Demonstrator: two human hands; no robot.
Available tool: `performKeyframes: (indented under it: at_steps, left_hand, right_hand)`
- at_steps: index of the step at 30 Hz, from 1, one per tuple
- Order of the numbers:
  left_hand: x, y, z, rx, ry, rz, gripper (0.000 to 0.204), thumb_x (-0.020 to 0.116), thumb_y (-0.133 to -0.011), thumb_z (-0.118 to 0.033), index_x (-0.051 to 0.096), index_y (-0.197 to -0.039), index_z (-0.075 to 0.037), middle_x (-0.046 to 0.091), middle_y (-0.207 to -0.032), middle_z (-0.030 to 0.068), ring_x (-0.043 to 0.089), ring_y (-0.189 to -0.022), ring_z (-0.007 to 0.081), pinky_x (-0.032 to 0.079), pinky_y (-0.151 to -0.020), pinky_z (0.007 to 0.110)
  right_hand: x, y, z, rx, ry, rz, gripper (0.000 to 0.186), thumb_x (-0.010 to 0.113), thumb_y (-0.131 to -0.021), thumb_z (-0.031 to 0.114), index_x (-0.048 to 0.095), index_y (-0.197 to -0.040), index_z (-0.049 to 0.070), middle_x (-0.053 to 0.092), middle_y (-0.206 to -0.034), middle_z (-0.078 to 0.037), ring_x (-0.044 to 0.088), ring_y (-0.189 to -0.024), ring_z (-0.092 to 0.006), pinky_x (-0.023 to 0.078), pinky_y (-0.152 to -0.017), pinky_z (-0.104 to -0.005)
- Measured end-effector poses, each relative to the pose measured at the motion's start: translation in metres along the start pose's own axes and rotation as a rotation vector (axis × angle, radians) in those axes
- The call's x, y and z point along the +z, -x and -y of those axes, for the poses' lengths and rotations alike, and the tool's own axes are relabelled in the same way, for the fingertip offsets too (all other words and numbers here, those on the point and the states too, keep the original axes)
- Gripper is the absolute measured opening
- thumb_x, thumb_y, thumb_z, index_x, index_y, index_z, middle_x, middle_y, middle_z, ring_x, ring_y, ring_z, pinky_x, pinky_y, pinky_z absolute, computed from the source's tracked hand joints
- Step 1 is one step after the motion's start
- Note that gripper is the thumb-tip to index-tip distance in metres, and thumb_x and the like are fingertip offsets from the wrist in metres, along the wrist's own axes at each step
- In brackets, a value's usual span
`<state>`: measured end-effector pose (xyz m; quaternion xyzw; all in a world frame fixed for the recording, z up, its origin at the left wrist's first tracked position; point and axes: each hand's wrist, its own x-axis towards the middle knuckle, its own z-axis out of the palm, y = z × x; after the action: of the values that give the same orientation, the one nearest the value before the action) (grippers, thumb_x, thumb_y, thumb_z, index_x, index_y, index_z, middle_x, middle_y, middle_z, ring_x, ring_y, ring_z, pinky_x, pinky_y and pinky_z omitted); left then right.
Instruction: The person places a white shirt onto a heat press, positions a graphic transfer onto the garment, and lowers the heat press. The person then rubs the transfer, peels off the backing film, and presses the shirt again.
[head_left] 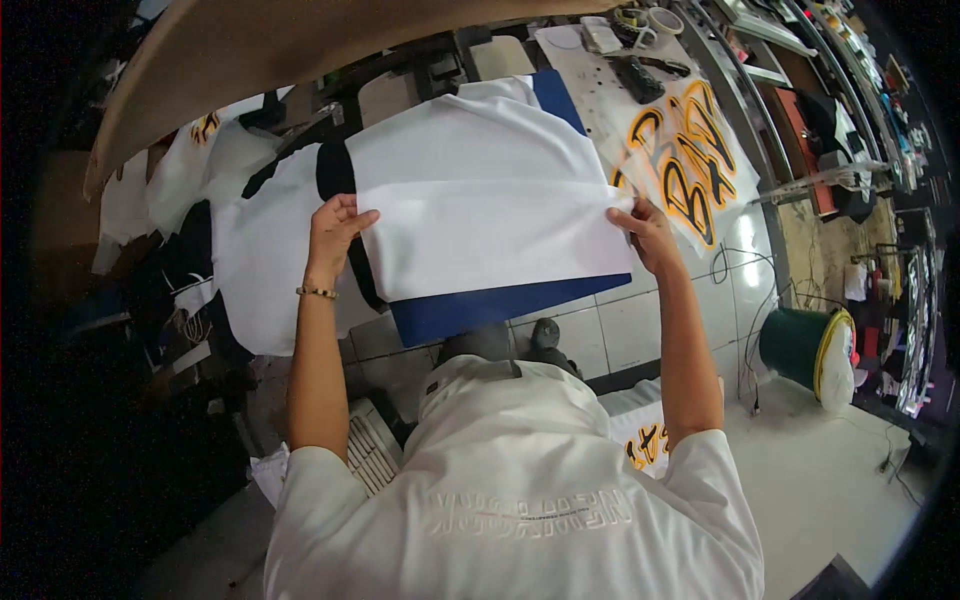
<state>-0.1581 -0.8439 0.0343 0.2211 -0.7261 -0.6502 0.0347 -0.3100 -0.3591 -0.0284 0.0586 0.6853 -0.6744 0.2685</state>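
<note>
A white garment piece (480, 135), which looks like fabric, is spread over a dark blue board (480, 306) in front of me. Across its near part lies a smooth white sheet (500, 235); whether paper or film I cannot tell. My left hand (338, 232) pinches the sheet's left edge between thumb and fingers, a beaded bracelet (318, 292) on its wrist. At the opposite edge, my right hand (642, 230) grips the sheet the same way, thumb on top. Between both hands the sheet is held taut.
More white and black fabric pieces (265, 240) lie to the left. At right is a clear sheet with orange and black lettering (690, 165). A green bin (800, 350) stands farther right, near dangling cables (755, 375). A brown overhang (240, 60) crosses the top left.
</note>
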Motion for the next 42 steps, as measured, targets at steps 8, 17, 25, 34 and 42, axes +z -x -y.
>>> performKeyframes:
  at_steps: [8, 17, 25, 34, 42]
  left_hand:
    - [-0.003, 0.022, -0.027, 0.044, 0.025, -0.018, 0.018, 0.075, -0.089, -0.01, 0.065, -0.103, -0.004, 0.072, -0.092, 0.0021, 0.065, -0.08, 0.0066, 0.05, -0.07, 0.021]
    - [-0.002, 0.058, -0.055, 0.142, 0.1, 0.001, 0.027, 0.068, -0.093, -0.004, 0.063, -0.119, 0.004, 0.071, -0.108, 0.0111, 0.067, -0.093, 0.0134, 0.054, -0.082, 0.026]
    - [-0.01, 0.094, -0.071, 0.201, 0.122, -0.129, 0.03, 0.071, -0.091, -0.003, 0.063, -0.12, 0.002, 0.071, -0.105, 0.0071, 0.066, -0.09, 0.0124, 0.052, -0.081, 0.025]
    - [-0.031, 0.127, -0.055, 0.192, 0.097, -0.212, 0.036, 0.071, -0.089, 0.0, 0.06, -0.124, -0.002, 0.064, -0.099, 0.0007, 0.061, -0.089, 0.0091, 0.048, -0.079, 0.024]
    - [-0.028, 0.152, -0.043, 0.213, 0.12, -0.193, 0.045, 0.071, -0.085, 0.007, 0.057, -0.127, 0.0, 0.062, -0.099, -0.0001, 0.06, -0.089, 0.0089, 0.049, -0.079, 0.023]
  right_hand:
    - [0.003, 0.01, 0.0, -0.076, -0.208, 0.021, 0.019, 0.072, -0.094, 0.024, 0.066, -0.098, 0.006, 0.066, -0.085, 0.001, 0.059, -0.07, -0.0075, 0.046, -0.064, -0.0236]
    - [-0.005, 0.026, 0.005, -0.171, -0.249, 0.049, 0.024, 0.06, -0.101, 0.036, 0.064, -0.096, 0.013, 0.063, -0.087, 0.004, 0.055, -0.076, -0.0066, 0.044, -0.072, -0.0244]
    - [-0.007, 0.058, 0.019, -0.187, -0.487, 0.202, 0.02, 0.059, -0.102, 0.031, 0.065, -0.101, 0.012, 0.066, -0.092, 0.003, 0.061, -0.084, -0.0099, 0.049, -0.08, -0.0286]
    - [-0.007, 0.102, 0.024, -0.289, -0.414, 0.339, 0.023, 0.071, -0.091, 0.007, 0.065, -0.112, 0.003, 0.07, -0.103, -0.001, 0.063, -0.091, -0.0089, 0.048, -0.085, -0.0243]
    - [-0.008, 0.131, 0.023, -0.301, -0.382, 0.339, 0.035, 0.076, -0.085, 0.002, 0.065, -0.118, 0.001, 0.071, -0.112, -0.005, 0.065, -0.101, -0.0125, 0.051, -0.091, -0.0284]
